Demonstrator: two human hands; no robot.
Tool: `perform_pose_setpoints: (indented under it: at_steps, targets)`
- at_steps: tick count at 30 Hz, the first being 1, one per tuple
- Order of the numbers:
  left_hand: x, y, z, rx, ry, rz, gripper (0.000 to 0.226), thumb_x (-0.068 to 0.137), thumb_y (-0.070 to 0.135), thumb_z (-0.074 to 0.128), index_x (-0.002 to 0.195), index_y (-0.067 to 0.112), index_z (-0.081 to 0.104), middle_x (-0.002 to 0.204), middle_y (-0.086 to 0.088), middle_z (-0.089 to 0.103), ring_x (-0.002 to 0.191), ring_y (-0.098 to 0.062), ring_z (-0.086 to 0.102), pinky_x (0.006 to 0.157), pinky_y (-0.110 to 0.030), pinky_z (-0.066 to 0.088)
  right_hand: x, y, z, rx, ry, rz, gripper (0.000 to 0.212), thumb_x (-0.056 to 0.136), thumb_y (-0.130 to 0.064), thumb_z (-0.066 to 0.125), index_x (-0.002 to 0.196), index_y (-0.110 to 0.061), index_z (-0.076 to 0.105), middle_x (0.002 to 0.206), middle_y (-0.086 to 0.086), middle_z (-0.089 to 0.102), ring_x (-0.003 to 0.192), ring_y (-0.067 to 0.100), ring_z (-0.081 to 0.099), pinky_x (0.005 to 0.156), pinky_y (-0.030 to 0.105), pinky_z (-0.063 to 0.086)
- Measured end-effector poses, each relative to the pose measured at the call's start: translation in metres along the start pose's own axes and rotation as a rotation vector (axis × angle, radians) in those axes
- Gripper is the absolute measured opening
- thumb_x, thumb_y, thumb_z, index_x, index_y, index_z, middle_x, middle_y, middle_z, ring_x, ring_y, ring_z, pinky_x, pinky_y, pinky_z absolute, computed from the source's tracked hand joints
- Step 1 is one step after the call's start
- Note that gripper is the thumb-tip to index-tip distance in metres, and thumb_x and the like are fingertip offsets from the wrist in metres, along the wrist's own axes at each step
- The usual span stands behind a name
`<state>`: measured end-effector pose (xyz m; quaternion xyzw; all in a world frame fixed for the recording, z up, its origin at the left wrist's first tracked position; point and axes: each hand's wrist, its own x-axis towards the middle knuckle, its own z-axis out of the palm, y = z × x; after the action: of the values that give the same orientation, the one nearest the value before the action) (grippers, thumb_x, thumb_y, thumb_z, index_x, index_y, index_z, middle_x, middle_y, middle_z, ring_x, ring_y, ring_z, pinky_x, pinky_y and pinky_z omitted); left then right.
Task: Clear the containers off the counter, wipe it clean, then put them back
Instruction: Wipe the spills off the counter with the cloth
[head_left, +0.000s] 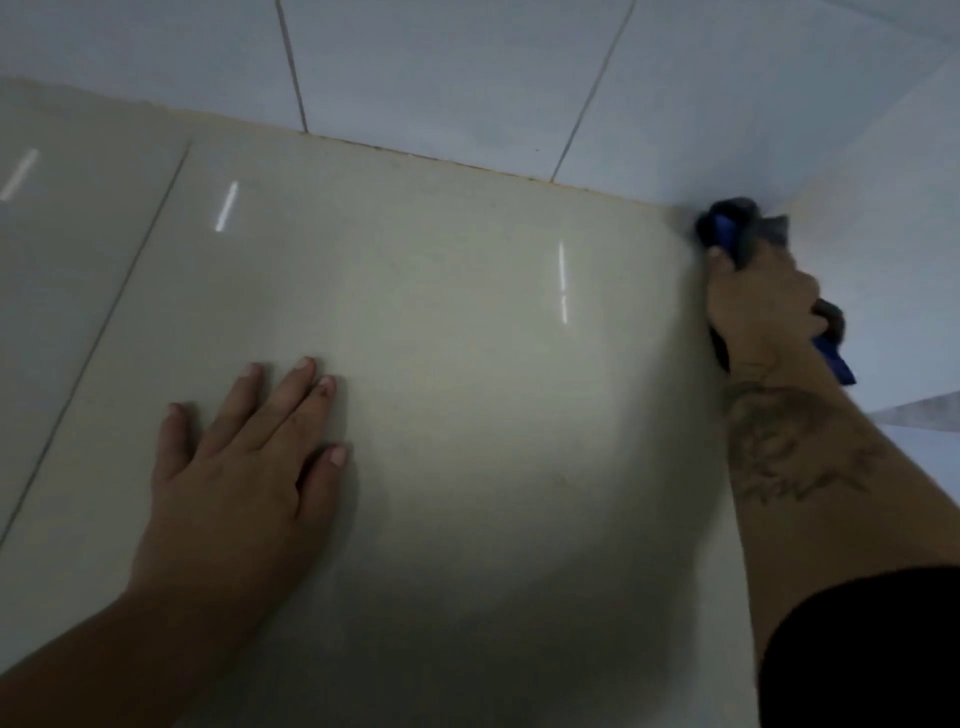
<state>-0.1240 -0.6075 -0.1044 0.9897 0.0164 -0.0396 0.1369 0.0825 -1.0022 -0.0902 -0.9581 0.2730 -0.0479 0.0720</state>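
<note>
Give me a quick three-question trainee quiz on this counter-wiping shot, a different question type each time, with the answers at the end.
1. True or false: the left hand lies flat on the counter.
2. Multiple choice: where is the cloth? A) in the middle of the counter; B) at the far right corner, against the tiled wall; C) under the left hand.
3. Short answer: which hand grips the cloth?
Key: 1 true; 2 B; 3 the right hand.
</note>
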Motion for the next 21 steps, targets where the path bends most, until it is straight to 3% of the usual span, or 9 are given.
perform_pose_setpoints:
  at_steps: [3, 5, 7, 10, 12, 14, 15, 17, 21]
  targets:
    - [0.000, 0.000, -0.001, 0.002, -0.010, -0.006, 0.057, 0.092, 0.049, 0.029, 0.146, 0.032, 0.036, 0.155, 0.013, 0.028, 0.145, -0.014, 0.018, 0.113, -0.055, 0.015, -0.007, -0.028, 0.012, 0.031, -0.010, 0.234, 0.060, 0.095, -0.057, 0.030, 0.143, -0.022, 0.038, 0.151, 0.010, 0.033, 0.134, 0.040, 0.028, 0.103, 0.063, 0.021]
    - [-0.002, 0.000, -0.002, -0.015, -0.010, -0.009, 0.058, 0.091, 0.050, 0.028, 0.146, 0.033, 0.035, 0.155, 0.014, 0.028, 0.146, -0.013, 0.018, 0.114, -0.054, 0.013, -0.036, -0.084, 0.025, 0.060, 0.031, 0.168, 0.057, 0.094, -0.056, 0.032, 0.141, -0.024, 0.042, 0.148, 0.010, 0.036, 0.133, 0.039, 0.030, 0.102, 0.064, 0.022]
    - [0.000, 0.001, -0.004, -0.039, -0.021, -0.007, 0.060, 0.091, 0.052, 0.026, 0.147, 0.034, 0.033, 0.156, 0.015, 0.026, 0.146, -0.011, 0.014, 0.116, -0.052, 0.009, -0.079, -0.153, 0.036, 0.076, -0.008, -0.077, 0.054, 0.093, -0.056, 0.034, 0.141, -0.031, 0.040, 0.148, 0.006, 0.036, 0.132, 0.037, 0.031, 0.101, 0.063, 0.021]
    - [-0.002, -0.001, -0.010, -0.112, -0.046, 0.024, 0.064, 0.089, 0.055, 0.021, 0.149, 0.035, 0.026, 0.156, 0.016, 0.019, 0.146, -0.007, 0.006, 0.117, -0.047, 0.001, -0.159, -0.231, 0.040, 0.006, -0.185, -0.669, 0.053, 0.093, -0.057, 0.034, 0.144, -0.042, 0.033, 0.156, -0.005, 0.026, 0.136, 0.030, 0.024, 0.103, 0.060, 0.019]
    - [-0.003, -0.010, -0.016, -0.166, -0.063, 0.102, 0.066, 0.087, 0.057, 0.019, 0.150, 0.036, 0.020, 0.155, 0.019, 0.013, 0.144, -0.002, 0.001, 0.118, -0.043, -0.002, -0.188, -0.237, 0.034, -0.006, -0.283, -0.989, 0.053, 0.094, -0.060, 0.034, 0.145, -0.046, 0.030, 0.159, -0.012, 0.021, 0.141, 0.024, 0.018, 0.107, 0.058, 0.018]
    - [-0.003, -0.033, -0.024, -0.174, -0.093, 0.219, 0.066, 0.086, 0.057, 0.023, 0.149, 0.035, 0.022, 0.154, 0.018, 0.017, 0.143, -0.002, 0.008, 0.117, -0.042, 0.006, -0.187, -0.204, 0.030, 0.035, -0.278, -1.086, 0.051, 0.093, -0.061, 0.038, 0.142, -0.049, 0.034, 0.157, -0.016, 0.026, 0.141, 0.020, 0.022, 0.106, 0.055, 0.022]
    - [-0.001, -0.052, -0.029, -0.157, -0.073, 0.258, 0.066, 0.087, 0.056, 0.027, 0.148, 0.033, 0.027, 0.153, 0.016, 0.022, 0.143, -0.006, 0.015, 0.115, -0.043, 0.013, -0.178, -0.180, 0.031, 0.041, -0.211, -1.033, 0.050, 0.091, -0.060, 0.040, 0.140, -0.048, 0.037, 0.154, -0.016, 0.031, 0.138, 0.021, 0.029, 0.103, 0.054, 0.029]
    - [0.007, -0.095, -0.040, -0.141, -0.001, 0.220, 0.065, 0.086, 0.056, 0.032, 0.145, 0.030, 0.036, 0.151, 0.012, 0.031, 0.142, -0.013, 0.025, 0.111, -0.046, 0.020, -0.143, -0.132, 0.028, 0.006, -0.060, -0.752, 0.048, 0.088, -0.059, 0.040, 0.134, -0.043, 0.041, 0.147, -0.010, 0.041, 0.129, 0.028, 0.041, 0.096, 0.057, 0.039]
    - [0.029, -0.181, -0.063, -0.117, 0.105, 0.055, 0.071, 0.084, 0.061, 0.031, 0.144, 0.024, 0.040, 0.151, 0.007, 0.036, 0.143, -0.019, 0.026, 0.110, -0.054, 0.025, -0.094, -0.110, 0.023, 0.018, -0.050, -0.028, 0.055, 0.093, -0.059, 0.032, 0.140, -0.030, 0.038, 0.149, 0.004, 0.035, 0.132, 0.039, 0.032, 0.103, 0.067, 0.023]
